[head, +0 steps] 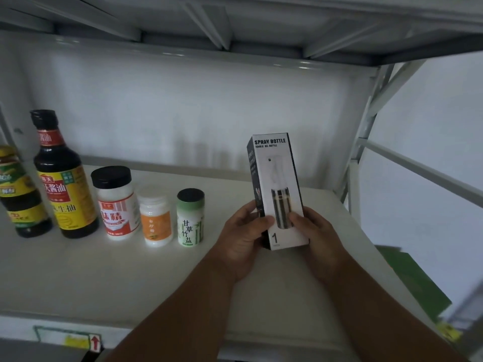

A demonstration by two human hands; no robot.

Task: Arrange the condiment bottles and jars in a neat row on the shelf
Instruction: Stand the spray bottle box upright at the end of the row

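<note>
Leftmost bottle (18, 192) cut by left edge, spray bottle box (278, 189) bottom edge behind hands

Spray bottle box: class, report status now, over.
Left hand and right hand grip spray bottle box upright, above shelf. Five-container row ends at green jar. Nothing in the way.

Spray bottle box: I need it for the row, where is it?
In the head view, the spray bottle box is held upright by the left hand and right hand, above the shelf, right of the green jar.
</note>
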